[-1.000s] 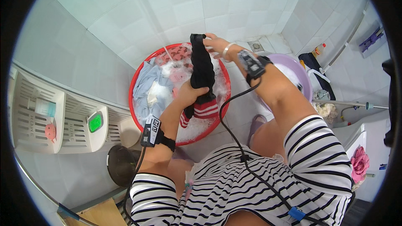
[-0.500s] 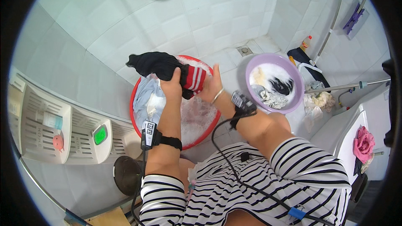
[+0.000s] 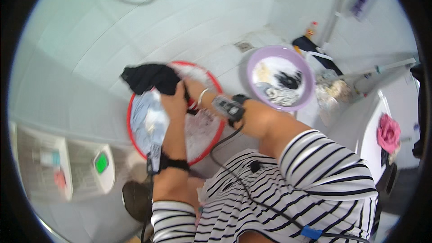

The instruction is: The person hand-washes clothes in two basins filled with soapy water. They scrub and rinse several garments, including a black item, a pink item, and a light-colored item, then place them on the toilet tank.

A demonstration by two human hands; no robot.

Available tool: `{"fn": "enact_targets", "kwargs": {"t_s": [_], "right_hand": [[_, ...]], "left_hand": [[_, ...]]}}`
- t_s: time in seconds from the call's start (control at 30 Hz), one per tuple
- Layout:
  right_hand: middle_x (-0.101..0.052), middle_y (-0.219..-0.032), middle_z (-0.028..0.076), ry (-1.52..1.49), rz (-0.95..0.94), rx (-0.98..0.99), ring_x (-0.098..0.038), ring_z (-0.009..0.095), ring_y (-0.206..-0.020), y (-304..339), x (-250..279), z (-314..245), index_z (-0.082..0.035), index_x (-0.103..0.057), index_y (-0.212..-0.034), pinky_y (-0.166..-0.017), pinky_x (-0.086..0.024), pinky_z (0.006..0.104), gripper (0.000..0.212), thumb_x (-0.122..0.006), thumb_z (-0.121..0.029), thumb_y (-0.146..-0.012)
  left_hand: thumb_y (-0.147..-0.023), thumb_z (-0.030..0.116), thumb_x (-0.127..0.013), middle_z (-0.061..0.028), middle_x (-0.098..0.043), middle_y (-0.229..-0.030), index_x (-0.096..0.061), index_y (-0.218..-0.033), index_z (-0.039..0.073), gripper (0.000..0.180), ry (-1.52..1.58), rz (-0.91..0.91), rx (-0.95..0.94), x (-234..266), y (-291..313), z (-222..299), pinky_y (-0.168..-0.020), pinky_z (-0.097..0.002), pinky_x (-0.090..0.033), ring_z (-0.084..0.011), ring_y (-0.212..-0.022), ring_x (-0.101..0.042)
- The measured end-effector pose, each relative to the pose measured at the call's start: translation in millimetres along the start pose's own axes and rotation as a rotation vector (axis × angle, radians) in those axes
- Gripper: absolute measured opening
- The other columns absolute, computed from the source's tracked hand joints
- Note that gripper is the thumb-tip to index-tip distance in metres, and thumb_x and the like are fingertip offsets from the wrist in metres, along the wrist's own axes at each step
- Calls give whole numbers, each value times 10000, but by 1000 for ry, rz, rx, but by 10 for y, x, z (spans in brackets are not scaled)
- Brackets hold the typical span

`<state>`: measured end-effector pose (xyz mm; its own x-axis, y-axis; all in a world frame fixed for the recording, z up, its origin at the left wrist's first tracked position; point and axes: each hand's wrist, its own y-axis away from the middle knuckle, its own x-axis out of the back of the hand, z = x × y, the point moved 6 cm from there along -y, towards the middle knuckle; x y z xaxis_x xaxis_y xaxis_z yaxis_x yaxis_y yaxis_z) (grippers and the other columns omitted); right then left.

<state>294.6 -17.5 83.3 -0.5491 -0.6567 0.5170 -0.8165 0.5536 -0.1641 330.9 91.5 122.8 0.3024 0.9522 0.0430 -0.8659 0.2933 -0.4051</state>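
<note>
The fingers of the left hand (image 3: 173, 103) are gripping a black garment (image 3: 150, 78), bunched near its red, white-striped end (image 3: 192, 106). I can't tell what the fingers of the right hand (image 3: 194, 91) are doing; they disappear behind the left hand and the cloth, with the wrist close beside the striped end. From my side the garment sits over the far-left edge of a red basin (image 3: 219, 136), its loose black end reaching past the rim and blurred.

Inside that basin, I have a light blue cloth (image 3: 143, 116) along the left edge and sudsy water (image 3: 202, 128) toward the right. On the floor (image 3: 220, 74), beyond the basin's far-right edge, I see a purple basin (image 3: 311, 81) holding foam, a dark cloth (image 3: 289, 80) near its middle and a patterned pale cloth (image 3: 281, 95) at its near edge. A floor drain (image 3: 244, 46) lies near its far-left edge.
</note>
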Motion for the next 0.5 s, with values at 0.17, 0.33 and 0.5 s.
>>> {"fn": "enact_targets", "kwargs": {"t_s": [0.17, 0.33, 0.5], "right_hand": [[-613, -912, 152, -993, -326, -162, -612, 251, -773, 114, 110, 23, -129, -522, -1144, -646, -498, 412, 323, -539, -211, -832], [-607, -691, 50, -1137, -180, -499, -563, 179, -580, 512, 1164, -130, -39, -614, -947, -505, -450, 385, 307, -650, -239, -718], [-579, -835, 65, -673, 147, -334, -553, 157, -792, 1462, 3276, 96, -86, -621, -951, -636, -448, 302, 220, -609, -161, -745]], "left_hand": [[-844, 307, -597, -80, -604, -1033, -604, -1046, -3, 370, 407, -61, 589, -133, -39, -323, -846, -301, -455, -179, -931, -572], [-841, 590, -444, -52, -514, -1218, -461, -1241, 61, 663, 386, -533, 738, -785, 137, 422, -1007, -352, -301, -211, -1151, -460], [-868, 555, -432, -102, -427, -1324, -350, -1345, 54, 697, 64, -1221, 396, -1638, 763, 1212, -986, -344, -274, -207, -1201, -414]]}}
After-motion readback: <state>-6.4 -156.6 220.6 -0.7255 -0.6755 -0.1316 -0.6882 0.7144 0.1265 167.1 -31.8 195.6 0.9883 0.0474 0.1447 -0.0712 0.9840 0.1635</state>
